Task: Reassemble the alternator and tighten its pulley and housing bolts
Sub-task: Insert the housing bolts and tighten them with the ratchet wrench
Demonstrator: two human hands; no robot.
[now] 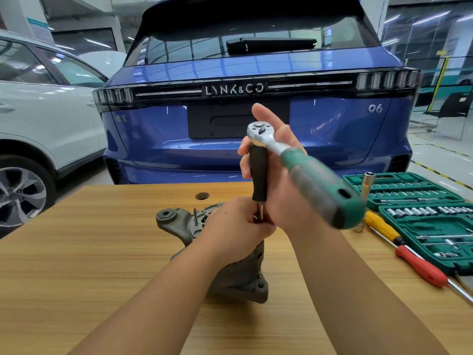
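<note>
Tightening was the step in hand, I judged. My left hand (239,226) gripped the top of the alternator (238,272), which stood upright mid-table (89,252). My right hand (279,175) held a black-handled driver (259,172) standing on it, fingers loosely round the handle, with a ratchet (302,165) set across its top. Next I would need to swing the ratchet while bracing the alternator. A socket set (409,190) and screwdrivers (409,249) lay right; a blue car (230,73) stood behind.
</note>
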